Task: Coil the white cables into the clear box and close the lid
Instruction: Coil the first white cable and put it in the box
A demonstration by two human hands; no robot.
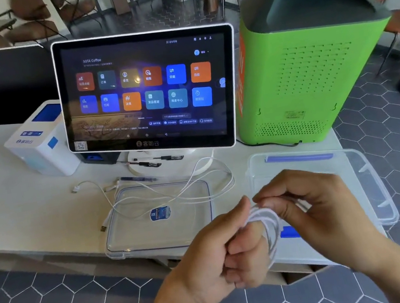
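2 hands on 1 coiled white cable [265, 222]
Left hand [226, 250] grips the coil, right hand [316, 203] pinches it; 1 clear box [372, 175], 1 lid [163, 237], loose cable [174, 195] draped across.

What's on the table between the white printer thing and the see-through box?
In the head view, between the white printer and the clear box lie the box's lid, loose white cables draped over it, and pens.

lid [162, 234] left of box [372, 175], cables [174, 195] across lid, screen [149, 93] behind lid, printer [39, 146] left of screen
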